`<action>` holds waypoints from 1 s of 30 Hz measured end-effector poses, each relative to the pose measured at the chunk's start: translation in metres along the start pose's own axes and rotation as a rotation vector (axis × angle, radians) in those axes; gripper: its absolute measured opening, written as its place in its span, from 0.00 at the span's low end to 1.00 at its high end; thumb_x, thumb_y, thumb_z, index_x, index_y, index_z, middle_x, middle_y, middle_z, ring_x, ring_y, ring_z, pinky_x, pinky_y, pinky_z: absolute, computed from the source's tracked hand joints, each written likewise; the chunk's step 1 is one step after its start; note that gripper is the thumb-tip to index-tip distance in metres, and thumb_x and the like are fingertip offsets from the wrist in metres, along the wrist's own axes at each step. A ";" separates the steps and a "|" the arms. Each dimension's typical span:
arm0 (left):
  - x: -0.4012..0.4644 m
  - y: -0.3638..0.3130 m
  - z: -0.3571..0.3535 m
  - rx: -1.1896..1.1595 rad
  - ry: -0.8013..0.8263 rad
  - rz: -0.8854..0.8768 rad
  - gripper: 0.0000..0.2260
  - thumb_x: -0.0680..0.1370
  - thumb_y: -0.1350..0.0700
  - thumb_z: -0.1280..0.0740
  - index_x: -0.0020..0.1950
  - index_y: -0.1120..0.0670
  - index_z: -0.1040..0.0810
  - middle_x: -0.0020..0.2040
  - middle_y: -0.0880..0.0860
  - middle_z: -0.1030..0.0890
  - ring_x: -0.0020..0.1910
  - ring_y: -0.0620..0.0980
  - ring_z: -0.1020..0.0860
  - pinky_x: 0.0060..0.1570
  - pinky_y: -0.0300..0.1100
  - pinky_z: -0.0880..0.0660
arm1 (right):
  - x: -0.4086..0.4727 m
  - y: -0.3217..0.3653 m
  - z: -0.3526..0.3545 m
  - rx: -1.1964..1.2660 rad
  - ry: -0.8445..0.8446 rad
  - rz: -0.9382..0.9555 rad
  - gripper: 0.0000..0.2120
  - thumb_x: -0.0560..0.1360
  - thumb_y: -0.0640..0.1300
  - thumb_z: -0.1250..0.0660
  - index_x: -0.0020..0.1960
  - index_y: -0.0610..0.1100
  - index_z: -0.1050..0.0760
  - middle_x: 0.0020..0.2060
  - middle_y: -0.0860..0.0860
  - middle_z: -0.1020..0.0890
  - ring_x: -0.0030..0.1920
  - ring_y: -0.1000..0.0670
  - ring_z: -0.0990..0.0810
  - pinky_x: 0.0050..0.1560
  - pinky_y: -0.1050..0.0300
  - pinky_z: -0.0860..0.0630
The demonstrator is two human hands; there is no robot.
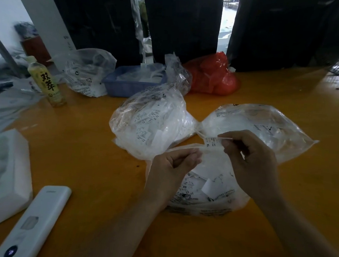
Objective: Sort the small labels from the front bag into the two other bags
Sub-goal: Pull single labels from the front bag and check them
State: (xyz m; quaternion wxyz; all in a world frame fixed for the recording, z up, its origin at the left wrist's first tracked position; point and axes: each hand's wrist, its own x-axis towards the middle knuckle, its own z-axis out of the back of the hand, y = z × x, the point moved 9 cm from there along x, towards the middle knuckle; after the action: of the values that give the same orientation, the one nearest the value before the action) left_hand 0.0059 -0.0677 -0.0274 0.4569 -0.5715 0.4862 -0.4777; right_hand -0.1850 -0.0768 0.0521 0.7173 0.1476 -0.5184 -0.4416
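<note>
Pinching a small white paper label [210, 142] printed "XL", the right hand [250, 160] has its grip clamped on the slip's right end. The left hand [174, 164] clamps its grip on the crinkled rim of the front bag [216, 193], clear plastic, lying on the glossy orange bench [94, 163]. Behind the front bag: a bulging left bag [148, 125] and a flatter right bag [265, 125].

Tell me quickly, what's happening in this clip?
A person is sorting small labels at an orange table. The right hand pinches a label marked XL, while the left hand grips the front bag's rim. Two fuller clear bags, the left bag and the right bag, lie just behind.
</note>
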 end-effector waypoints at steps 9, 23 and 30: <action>-0.001 -0.002 0.002 0.146 -0.013 -0.029 0.15 0.78 0.43 0.25 0.60 0.48 0.13 0.54 0.49 0.11 0.57 0.49 0.14 0.63 0.52 0.20 | -0.004 -0.002 -0.019 -0.075 0.135 0.034 0.06 0.80 0.39 0.32 0.55 0.44 0.17 0.46 0.55 0.18 0.46 0.58 0.21 0.48 0.66 0.24; -0.004 -0.005 0.003 0.225 -0.027 -0.013 0.08 0.80 0.47 0.28 0.58 0.44 0.13 0.47 0.48 0.11 0.40 0.51 0.13 0.36 0.48 0.15 | -0.009 -0.015 -0.024 -0.019 0.184 -0.088 0.07 0.77 0.45 0.27 0.54 0.52 0.19 0.44 0.63 0.18 0.48 0.63 0.19 0.48 0.71 0.24; -0.006 -0.006 0.004 0.198 -0.045 0.013 0.10 0.78 0.42 0.28 0.57 0.41 0.13 0.46 0.49 0.11 0.37 0.53 0.13 0.39 0.51 0.14 | -0.014 -0.002 -0.042 0.100 0.339 -0.077 0.08 0.74 0.54 0.30 0.50 0.53 0.17 0.45 0.61 0.20 0.43 0.59 0.19 0.43 0.70 0.25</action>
State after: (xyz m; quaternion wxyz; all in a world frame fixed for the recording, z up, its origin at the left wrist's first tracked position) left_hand 0.0104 -0.0607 -0.0230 0.5250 -0.5309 0.4302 -0.5075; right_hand -0.1505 -0.0773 0.0249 0.7687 0.2752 -0.4054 -0.4111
